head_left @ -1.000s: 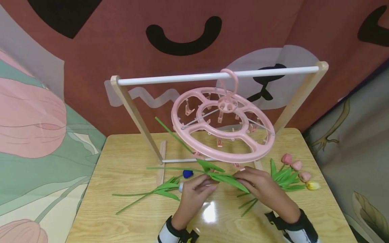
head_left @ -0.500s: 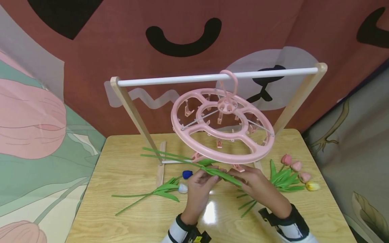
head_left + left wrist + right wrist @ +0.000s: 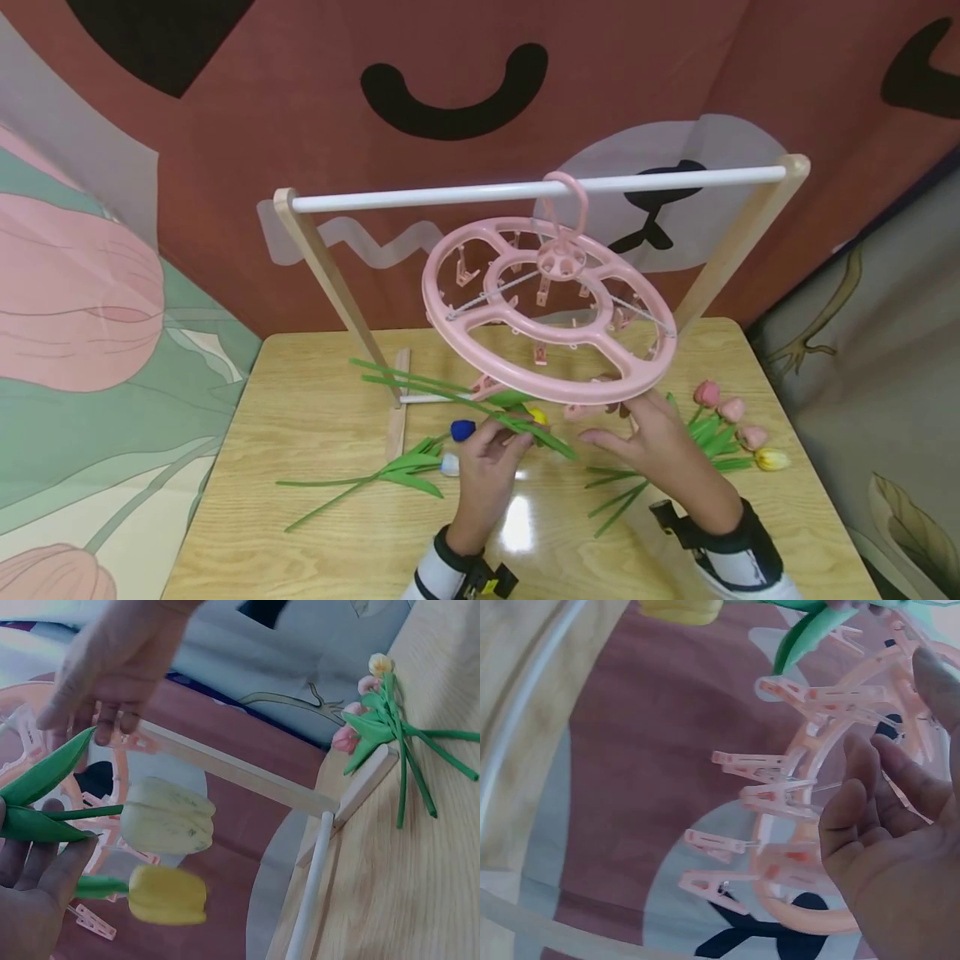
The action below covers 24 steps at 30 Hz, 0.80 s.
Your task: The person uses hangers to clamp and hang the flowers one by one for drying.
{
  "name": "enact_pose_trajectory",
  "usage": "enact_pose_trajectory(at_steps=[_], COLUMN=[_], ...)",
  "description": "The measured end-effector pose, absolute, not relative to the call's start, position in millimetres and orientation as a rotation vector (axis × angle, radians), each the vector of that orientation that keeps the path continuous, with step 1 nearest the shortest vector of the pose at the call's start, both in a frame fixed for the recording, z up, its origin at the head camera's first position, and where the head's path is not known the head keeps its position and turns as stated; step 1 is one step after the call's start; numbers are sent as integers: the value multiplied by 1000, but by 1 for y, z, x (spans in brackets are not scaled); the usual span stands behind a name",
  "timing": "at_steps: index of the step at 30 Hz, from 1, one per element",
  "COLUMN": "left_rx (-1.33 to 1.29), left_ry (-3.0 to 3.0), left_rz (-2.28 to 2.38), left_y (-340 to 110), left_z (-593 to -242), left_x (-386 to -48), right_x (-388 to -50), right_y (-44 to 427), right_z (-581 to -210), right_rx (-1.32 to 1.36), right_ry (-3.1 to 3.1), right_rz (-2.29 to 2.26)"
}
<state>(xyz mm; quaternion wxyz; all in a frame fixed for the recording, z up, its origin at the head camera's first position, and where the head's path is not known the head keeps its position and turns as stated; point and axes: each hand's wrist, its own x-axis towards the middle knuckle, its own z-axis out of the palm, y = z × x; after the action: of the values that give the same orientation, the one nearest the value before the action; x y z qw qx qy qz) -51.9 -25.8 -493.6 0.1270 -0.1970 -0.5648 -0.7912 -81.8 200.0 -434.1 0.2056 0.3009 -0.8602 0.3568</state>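
My left hand point(image 3: 491, 467) pinches an artificial white tulip point(image 3: 169, 815) by its green stem and leaves, below the front rim of a pink round clip hanger point(image 3: 555, 385). In the left wrist view a yellow tulip point(image 3: 167, 895) is close beside the white one. Its stem passes behind my left fingers, and its fastening is hidden. My right hand point(image 3: 660, 450) is at the hanger's front right rim, thumb apart and fingers partly behind the rim. A pink clip point(image 3: 585, 411) hangs next to it. Nothing shows between the right thumb and fingers.
The hanger hooks onto a white bar point(image 3: 450, 196) on a wooden stand point(image 3: 337, 300). Several more clips point(image 3: 712, 889) dangle from it. A blue tulip point(image 3: 462, 430) and another white tulip point(image 3: 450, 465) lie at left. Pink tulips point(image 3: 731, 407) and a yellowish one point(image 3: 771, 459) lie at right.
My right hand has let go of the white tulip's leaves and moved right and up to the hanger rim. The left hand has shifted slightly right, and the stems have swung beneath the rim.
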Motion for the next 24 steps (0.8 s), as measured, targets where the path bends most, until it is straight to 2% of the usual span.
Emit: enact_pose_trajectory(at_steps=[11,24], left_rx=[-669,-648], left_ry=[-1655,-1708], left_rz=[-2162,-2083], left_y=[-24,-21], left_z=[-496,-495], left_x=[-52,-53], right_x=[-83,-79], right_y=[190,183], right_z=[-415,-419], right_rx=[880,848], right_ry=[-2326,-2102], right_rz=[1333,1855])
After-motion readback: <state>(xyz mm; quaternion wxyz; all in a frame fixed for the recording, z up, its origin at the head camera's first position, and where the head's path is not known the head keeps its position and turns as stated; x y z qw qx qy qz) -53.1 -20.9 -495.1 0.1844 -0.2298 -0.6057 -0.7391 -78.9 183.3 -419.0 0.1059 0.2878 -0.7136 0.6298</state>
